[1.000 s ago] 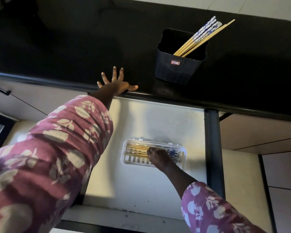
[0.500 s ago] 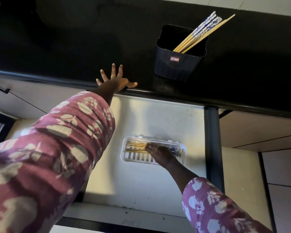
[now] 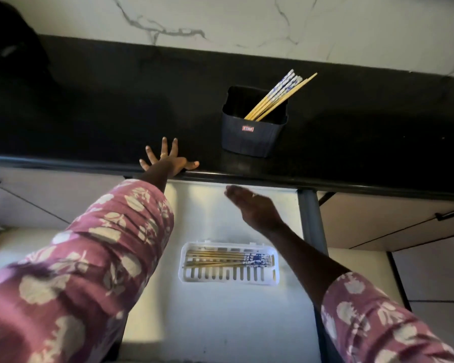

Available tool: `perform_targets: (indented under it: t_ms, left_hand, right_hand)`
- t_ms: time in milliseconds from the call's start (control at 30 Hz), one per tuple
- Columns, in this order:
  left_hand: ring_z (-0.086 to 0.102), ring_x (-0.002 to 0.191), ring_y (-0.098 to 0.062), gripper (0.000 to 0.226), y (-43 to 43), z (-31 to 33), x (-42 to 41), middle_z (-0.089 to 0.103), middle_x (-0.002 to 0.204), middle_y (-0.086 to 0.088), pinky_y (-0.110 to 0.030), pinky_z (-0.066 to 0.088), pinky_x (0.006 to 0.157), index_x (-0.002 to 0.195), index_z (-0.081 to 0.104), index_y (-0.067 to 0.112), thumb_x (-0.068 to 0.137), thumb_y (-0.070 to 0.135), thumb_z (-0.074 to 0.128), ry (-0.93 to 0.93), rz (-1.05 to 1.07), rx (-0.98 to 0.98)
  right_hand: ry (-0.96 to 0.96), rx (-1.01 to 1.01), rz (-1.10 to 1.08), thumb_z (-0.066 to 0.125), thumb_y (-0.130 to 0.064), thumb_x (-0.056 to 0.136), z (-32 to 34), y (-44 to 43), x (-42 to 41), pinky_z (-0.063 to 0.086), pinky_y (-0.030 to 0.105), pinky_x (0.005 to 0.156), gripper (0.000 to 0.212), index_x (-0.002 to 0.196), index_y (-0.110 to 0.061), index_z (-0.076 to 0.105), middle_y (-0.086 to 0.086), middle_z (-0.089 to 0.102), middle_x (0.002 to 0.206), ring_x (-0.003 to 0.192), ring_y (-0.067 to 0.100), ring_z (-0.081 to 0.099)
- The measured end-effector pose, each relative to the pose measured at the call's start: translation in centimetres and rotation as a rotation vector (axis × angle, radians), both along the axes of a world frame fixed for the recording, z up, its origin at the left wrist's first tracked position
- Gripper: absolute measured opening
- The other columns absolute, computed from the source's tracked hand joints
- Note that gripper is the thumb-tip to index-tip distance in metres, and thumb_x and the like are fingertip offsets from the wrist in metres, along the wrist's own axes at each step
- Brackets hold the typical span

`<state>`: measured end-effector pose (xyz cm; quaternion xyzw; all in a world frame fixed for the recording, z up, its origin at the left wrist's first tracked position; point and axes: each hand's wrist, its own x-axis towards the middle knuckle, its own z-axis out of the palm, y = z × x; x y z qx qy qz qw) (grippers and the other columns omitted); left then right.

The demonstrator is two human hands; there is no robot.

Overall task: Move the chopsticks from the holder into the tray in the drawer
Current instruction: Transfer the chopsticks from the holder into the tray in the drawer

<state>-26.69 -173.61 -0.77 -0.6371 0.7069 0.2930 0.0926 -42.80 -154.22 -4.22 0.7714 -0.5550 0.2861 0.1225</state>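
The left hand [image 3: 168, 159] lies flat, fingers spread, on the front edge of the black counter [image 3: 89, 113]. The right hand [image 3: 252, 205], fingers straight and holding nothing, hovers slightly blurred over the back of the open drawer [image 3: 220, 323]. Several chopsticks [image 3: 281, 96] lean in the dark holder [image 3: 252, 134] near the counter's front edge, while another bundle [image 3: 226, 259] lies lengthwise in the back half of the white tray [image 3: 228, 280] on the drawer floor.

The holder [image 3: 252, 137] stands on the counter [image 3: 89, 113], tray [image 3: 226, 281] in the drawer [image 3: 220, 323].
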Motion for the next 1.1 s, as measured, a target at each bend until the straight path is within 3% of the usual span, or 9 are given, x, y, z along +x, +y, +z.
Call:
perform_targets:
  t_ms: [100, 233, 367, 433, 567, 733, 800, 900, 1100]
  left_hand:
    - [-0.022, 0.143, -0.036, 0.096, 0.0, 0.1, 0.1, -0.018, 0.157, 0.013, -0.06, -0.008, 0.113, 0.148, -0.006, 0.04, 0.077, 0.07, 0.052, 0.01, 0.013, 0.019]
    - [-0.024, 0.142, -0.036, 0.096, -0.2, 0.0, 0.1, -0.021, 0.157, 0.014, -0.06, -0.009, 0.113, 0.148, -0.006, 0.04, 0.078, 0.067, 0.054, 0.018, 0.019, 0.033]
    - [-0.024, 0.142, -0.037, 0.097, -0.6, -0.3, 0.1, -0.022, 0.156, 0.014, -0.06, -0.009, 0.113, 0.147, -0.008, 0.04, 0.077, 0.068, 0.053, 0.01, 0.01, 0.039]
    - [-0.024, 0.142, -0.037, 0.098, -0.7, -0.5, 0.1, -0.022, 0.156, 0.014, -0.06, -0.008, 0.112, 0.147, -0.008, 0.041, 0.076, 0.069, 0.054, 0.003, 0.014, 0.04]
    - [-0.023, 0.142, -0.036, 0.099, -1.0, -0.7, 0.0, -0.022, 0.156, 0.015, -0.06, -0.008, 0.112, 0.147, -0.007, 0.042, 0.075, 0.07, 0.054, 0.006, 0.024, 0.044]
    - [-0.024, 0.142, -0.037, 0.1, -1.0, -0.9, -0.1, -0.024, 0.155, 0.015, -0.06, -0.008, 0.112, 0.146, -0.009, 0.042, 0.074, 0.07, 0.055, -0.01, 0.02, 0.044]
    - [-0.025, 0.142, -0.036, 0.1, -1.0, -0.9, 0.0, -0.024, 0.155, 0.016, -0.06, -0.008, 0.112, 0.146, -0.009, 0.042, 0.074, 0.07, 0.055, -0.008, 0.026, 0.044]
    - [-0.025, 0.142, -0.036, 0.101, -1.1, -1.0, 0.0, -0.024, 0.155, 0.016, -0.06, -0.008, 0.112, 0.146, -0.009, 0.043, 0.074, 0.07, 0.055, -0.011, 0.028, 0.047]
    - [-0.025, 0.142, -0.035, 0.1, -1.1, -1.1, 0.0, -0.023, 0.155, 0.017, -0.059, -0.008, 0.112, 0.146, -0.009, 0.044, 0.074, 0.069, 0.056, -0.004, 0.036, 0.045]
  right_hand:
    - [0.046, -0.242, -0.138, 0.031, 0.001, 0.097, 4.4, -3.5, -2.6, 0.051, 0.025, 0.09, 0.044, 0.101, -0.002, 0.074, 0.012, 0.074, 0.105, 0.096, 0.022, 0.072]
    - [-0.069, -0.428, -0.372, 0.056, 0.008, 0.084, 8.6, -7.3, -5.8, 0.058, 0.03, 0.079, 0.025, 0.101, 0.001, 0.073, 0.016, 0.074, 0.104, 0.095, 0.027, 0.072]
    - [-0.325, -0.208, -0.566, 0.058, 0.002, 0.085, 11.8, -10.2, -8.6, 0.054, 0.038, 0.089, 0.027, 0.11, 0.002, 0.069, 0.018, 0.07, 0.114, 0.104, 0.031, 0.069]
    - [-0.351, -0.075, -0.622, 0.055, -0.003, 0.087, 13.1, -11.8, -10.2, 0.052, 0.037, 0.09, 0.027, 0.111, -0.003, 0.069, 0.016, 0.071, 0.114, 0.104, 0.031, 0.067]
    - [-0.145, 0.152, -0.583, 0.056, 0.0, 0.088, 15.2, -14.8, -13.5, 0.045, 0.036, 0.101, 0.032, 0.12, -0.004, 0.063, 0.014, 0.063, 0.128, 0.117, 0.029, 0.058]
    - [0.378, 0.518, -0.364, 0.052, -0.005, 0.092, 16.4, -17.5, -14.8, 0.021, 0.046, 0.117, 0.036, 0.128, -0.01, 0.057, 0.017, 0.054, 0.137, 0.134, 0.03, 0.041]
    - [0.423, 0.592, -0.332, 0.05, -0.005, 0.092, 16.7, -18.2, -14.4, 0.027, 0.045, 0.114, 0.034, 0.124, -0.012, 0.061, 0.016, 0.059, 0.131, 0.129, 0.032, 0.046]
    - [0.474, 0.597, -0.304, 0.053, -0.011, 0.092, 16.8, -18.7, -13.8, 0.044, 0.042, 0.098, 0.026, 0.115, -0.011, 0.067, 0.015, 0.066, 0.118, 0.115, 0.033, 0.055]
    - [0.593, 0.615, -0.217, 0.061, -0.018, 0.088, 16.4, -19.7, -12.4, 0.045, 0.04, 0.089, 0.02, 0.103, -0.016, 0.073, 0.014, 0.054, 0.114, 0.111, 0.033, 0.047]
